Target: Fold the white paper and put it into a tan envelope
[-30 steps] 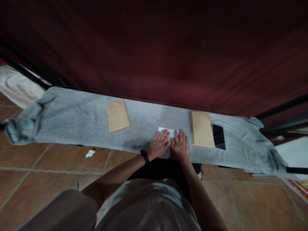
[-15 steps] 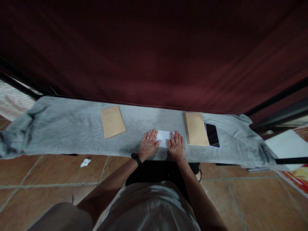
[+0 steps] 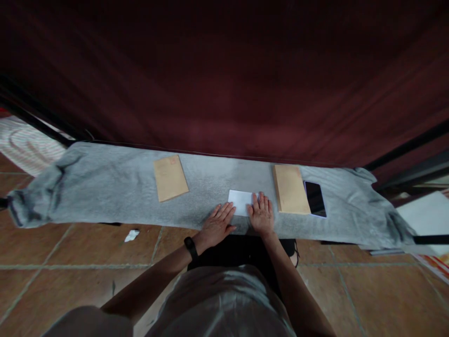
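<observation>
A small white sheet of paper (image 3: pixel 240 200) lies flat on the grey cloth (image 3: pixel 115 192) right in front of me. My right hand (image 3: pixel 261 215) rests flat over its right end, fingers stretched forward. Fingertips of my left hand (image 3: pixel 218 225) reach the paper's lower left corner, while the palm lies on the cloth by the near edge. That hand is open too, with a black band (image 3: pixel 191 247) on its wrist. To the right of my right hand sits a stack of brown envelopes (image 3: pixel 292 189). One flatter brown envelope (image 3: pixel 171 178) lies off to the left.
A phone (image 3: pixel 315 199) with a dark screen lies right of the stack. Behind the cloth-covered surface hangs a dark red curtain (image 3: pixel 217 93). Dark bars (image 3: pixel 407 145) stand at both sides. Crumpled white paper (image 3: pixel 132 235) lies on the tiled floor (image 3: pixel 105 245).
My left hand has slid back toward me, uncovering the white paper's left end. My right hand stays on the right end. The whole view has shifted slightly.
</observation>
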The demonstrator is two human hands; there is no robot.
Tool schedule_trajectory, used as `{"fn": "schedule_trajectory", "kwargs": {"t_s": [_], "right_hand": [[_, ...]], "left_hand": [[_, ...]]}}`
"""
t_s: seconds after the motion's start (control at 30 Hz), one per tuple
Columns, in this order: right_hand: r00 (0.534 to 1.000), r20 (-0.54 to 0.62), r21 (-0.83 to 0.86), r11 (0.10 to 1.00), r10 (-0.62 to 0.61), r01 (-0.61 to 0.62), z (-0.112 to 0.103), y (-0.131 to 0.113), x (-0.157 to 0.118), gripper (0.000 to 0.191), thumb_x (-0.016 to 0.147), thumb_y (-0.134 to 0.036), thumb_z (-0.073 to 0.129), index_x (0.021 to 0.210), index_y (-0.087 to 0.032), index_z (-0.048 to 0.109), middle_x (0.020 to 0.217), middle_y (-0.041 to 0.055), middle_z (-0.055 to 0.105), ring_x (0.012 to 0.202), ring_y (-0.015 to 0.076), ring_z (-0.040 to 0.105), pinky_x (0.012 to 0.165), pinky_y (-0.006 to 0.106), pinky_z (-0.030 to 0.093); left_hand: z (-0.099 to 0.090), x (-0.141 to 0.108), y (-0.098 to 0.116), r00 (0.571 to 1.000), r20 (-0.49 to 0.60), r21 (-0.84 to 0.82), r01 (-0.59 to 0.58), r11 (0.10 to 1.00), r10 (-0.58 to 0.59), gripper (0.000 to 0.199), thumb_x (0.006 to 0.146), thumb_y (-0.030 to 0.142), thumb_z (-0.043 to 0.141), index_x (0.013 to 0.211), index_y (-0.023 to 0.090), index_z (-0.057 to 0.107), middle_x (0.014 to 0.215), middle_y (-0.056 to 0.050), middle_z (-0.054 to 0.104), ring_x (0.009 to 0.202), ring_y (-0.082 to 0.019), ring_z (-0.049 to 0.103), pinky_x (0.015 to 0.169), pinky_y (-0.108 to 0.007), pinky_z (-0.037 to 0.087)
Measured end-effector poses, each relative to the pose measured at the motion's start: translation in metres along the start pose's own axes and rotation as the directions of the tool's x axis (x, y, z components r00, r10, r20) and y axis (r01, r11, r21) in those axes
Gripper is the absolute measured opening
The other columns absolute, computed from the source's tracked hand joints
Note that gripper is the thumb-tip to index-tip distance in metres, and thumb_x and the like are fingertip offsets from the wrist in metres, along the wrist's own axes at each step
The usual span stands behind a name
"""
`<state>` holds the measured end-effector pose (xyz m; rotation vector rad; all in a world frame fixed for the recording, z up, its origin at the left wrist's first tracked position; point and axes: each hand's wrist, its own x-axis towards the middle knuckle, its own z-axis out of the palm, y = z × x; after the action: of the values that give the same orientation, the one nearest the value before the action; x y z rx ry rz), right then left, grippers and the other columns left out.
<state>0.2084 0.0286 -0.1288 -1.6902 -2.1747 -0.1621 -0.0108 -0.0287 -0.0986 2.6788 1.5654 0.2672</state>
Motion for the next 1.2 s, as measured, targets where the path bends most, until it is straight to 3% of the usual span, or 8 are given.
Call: {"fn": "schedule_trajectory", "kwargs": {"t_s": [0.13,0.23,0.4,0.5,0.73,0.87,1.0,1.2], "right_hand": [[1.0,-0.016,0.006,1.0,0.022,-0.022,-0.005,-0.007,0.002,0.055,0.104,-0.037,0.04,0.151,-0.009,0.042,0.157,0.0229,0.037,0.142,0.0366,0.038,0.114,0.057,0.028],[1.0,-0.006,0.05,0.999,0.021,-0.021,-0.009,-0.029,0.001,0.053,0.104,-0.032,0.038,0.151,-0.007,0.04,0.158,0.0212,0.036,0.145,0.0349,0.034,0.116,0.057,0.026],[0.974,0.106,0.207,0.963,-0.199,0.174,-0.012,-0.068,-0.009,0.053,0.105,-0.038,0.038,0.15,-0.01,0.042,0.156,0.0154,0.042,0.146,0.0262,0.035,0.12,0.045,0.029],[0.972,0.089,0.197,0.96,-0.217,0.197,-0.014,-0.061,-0.016,0.057,0.105,-0.041,0.039,0.152,-0.008,0.038,0.156,0.0169,0.041,0.146,0.0258,0.036,0.12,0.044,0.029],[0.986,0.101,0.089,0.989,-0.129,0.12,-0.026,-0.003,-0.033,0.061,0.106,-0.044,0.035,0.155,-0.007,0.032,0.158,0.0189,0.038,0.145,0.03,0.037,0.119,0.048,0.03],[0.989,0.121,0.086,0.993,-0.087,0.076,-0.032,0.01,-0.035,0.06,0.106,-0.044,0.032,0.154,-0.007,0.035,0.156,0.02,0.039,0.145,0.0305,0.037,0.118,0.051,0.031],[0.989,0.131,0.166,0.985,-0.075,0.053,-0.039,0.0,-0.02,0.057,0.107,-0.041,0.029,0.149,-0.006,0.043,0.153,0.0192,0.044,0.147,0.0309,0.034,0.12,0.053,0.028],[0.901,0.223,0.455,0.857,-0.373,0.242,-0.03,-0.04,0.008,0.05,0.108,-0.034,0.022,0.149,-0.018,0.047,0.153,0.0063,0.048,0.145,0.0172,0.039,0.122,0.042,0.029]], "left_hand": [[-0.002,-0.003,0.0,1.0,0.015,0.002,-0.011,1.0,0.011,0.063,0.101,0.052,0.039,0.154,0.017,0.035,0.161,-0.011,0.035,0.152,-0.023,0.025,0.125,-0.045,0.018],[-0.002,-0.002,0.001,1.0,0.03,0.002,-0.01,1.0,0.01,0.064,0.1,0.05,0.043,0.152,0.014,0.037,0.16,-0.013,0.037,0.151,-0.024,0.027,0.125,-0.046,0.018],[-0.002,-0.002,-0.001,0.999,0.04,-0.011,-0.026,1.0,0.026,0.06,0.098,0.042,0.046,0.148,0.008,0.043,0.157,-0.016,0.041,0.15,-0.025,0.029,0.125,-0.044,0.019],[-0.003,-0.003,-0.002,0.999,0.028,-0.009,-0.03,1.0,0.03,0.063,0.099,0.043,0.046,0.151,0.009,0.038,0.158,-0.016,0.038,0.151,-0.025,0.028,0.125,-0.045,0.018],[-0.003,-0.003,-0.002,0.999,0.012,0.008,-0.046,0.999,0.046,0.065,0.101,0.05,0.04,0.154,0.014,0.034,0.16,-0.014,0.036,0.151,-0.024,0.027,0.125,-0.046,0.019],[-0.004,-0.003,-0.002,0.999,0.004,0.002,-0.037,0.999,0.037,0.066,0.101,0.051,0.04,0.155,0.015,0.033,0.16,-0.014,0.036,0.151,-0.024,0.027,0.125,-0.046,0.02],[-0.005,-0.003,0.0,0.999,0.018,-0.008,-0.031,0.999,0.031,0.066,0.099,0.053,0.043,0.155,0.018,0.033,0.161,-0.013,0.034,0.151,-0.025,0.026,0.124,-0.046,0.02],[-0.007,-0.005,0.0,0.998,0.037,0.006,-0.051,0.999,0.051,0.063,0.097,0.056,0.046,0.147,0.018,0.047,0.158,-0.015,0.04,0.15,-0.027,0.029,0.124,-0.048,0.02]]}}
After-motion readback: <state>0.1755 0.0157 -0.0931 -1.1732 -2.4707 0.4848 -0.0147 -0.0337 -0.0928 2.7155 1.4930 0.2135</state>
